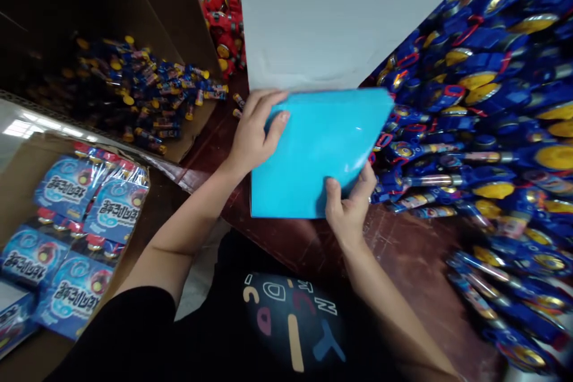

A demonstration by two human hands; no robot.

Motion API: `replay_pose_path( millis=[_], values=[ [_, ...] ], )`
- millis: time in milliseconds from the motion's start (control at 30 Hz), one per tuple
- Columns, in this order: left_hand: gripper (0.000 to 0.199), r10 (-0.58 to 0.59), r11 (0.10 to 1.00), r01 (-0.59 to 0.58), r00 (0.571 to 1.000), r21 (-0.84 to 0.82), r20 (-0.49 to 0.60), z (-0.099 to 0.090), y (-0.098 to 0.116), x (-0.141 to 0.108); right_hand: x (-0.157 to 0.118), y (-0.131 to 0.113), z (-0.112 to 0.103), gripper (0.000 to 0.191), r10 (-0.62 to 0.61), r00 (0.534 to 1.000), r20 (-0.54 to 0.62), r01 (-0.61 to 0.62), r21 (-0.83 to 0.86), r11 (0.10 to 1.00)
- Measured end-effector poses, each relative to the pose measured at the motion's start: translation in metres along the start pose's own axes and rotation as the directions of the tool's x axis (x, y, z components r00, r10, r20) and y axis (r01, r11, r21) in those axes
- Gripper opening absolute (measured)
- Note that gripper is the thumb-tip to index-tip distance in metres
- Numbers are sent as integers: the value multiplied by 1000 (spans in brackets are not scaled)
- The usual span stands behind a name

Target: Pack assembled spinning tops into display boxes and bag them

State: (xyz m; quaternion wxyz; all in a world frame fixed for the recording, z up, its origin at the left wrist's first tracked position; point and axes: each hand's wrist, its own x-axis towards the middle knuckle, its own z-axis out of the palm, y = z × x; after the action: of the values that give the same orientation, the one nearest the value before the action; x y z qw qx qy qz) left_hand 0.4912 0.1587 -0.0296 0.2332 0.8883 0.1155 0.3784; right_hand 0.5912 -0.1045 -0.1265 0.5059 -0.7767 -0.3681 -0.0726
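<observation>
A bright blue glossy cardboard box (313,149) is held between my two hands above the dark red table; its broad flat face is toward me and its right side is slanted. My left hand (257,131) grips its upper left edge, thumb on the blue face and fingers over the far edge. At the lower right edge, my right hand (351,203) clasps it with the thumb in front and the other fingers at the slanted side. What lies under the box is hidden.
Blue and yellow toys (483,125) are heaped on the right. Red toys (221,6) lie beyond a white panel (340,18). At left, a carton (194,143) contains small yellow-capped tubes (152,80), and another carton (141,203) holds printed blue packages (74,292).
</observation>
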Motion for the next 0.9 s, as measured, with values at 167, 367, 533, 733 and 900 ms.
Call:
replay_pose_path(
  millis=[167,367,533,733,900],
  values=[
    [65,-165,961,165,986,220,-21,25,-9,-2,7,-8,13,85,62,996,57,-51,-187,981],
    [52,-241,902,220,971,373,9,31,-7,1,2,-13,17,73,-84,979,183,131,-262,956],
    [30,-72,919,84,996,385,-45,18,22,-24,43,-42,24,47,-305,916,261,384,-351,854],
    [50,-128,914,-11,941,406,314,8,84,-119,121,-61,80,56,-220,822,526,440,-340,832],
    [91,-357,877,23,701,480,617,25,102,-135,120,-41,104,56,-106,774,624,383,-329,863]
  ],
)
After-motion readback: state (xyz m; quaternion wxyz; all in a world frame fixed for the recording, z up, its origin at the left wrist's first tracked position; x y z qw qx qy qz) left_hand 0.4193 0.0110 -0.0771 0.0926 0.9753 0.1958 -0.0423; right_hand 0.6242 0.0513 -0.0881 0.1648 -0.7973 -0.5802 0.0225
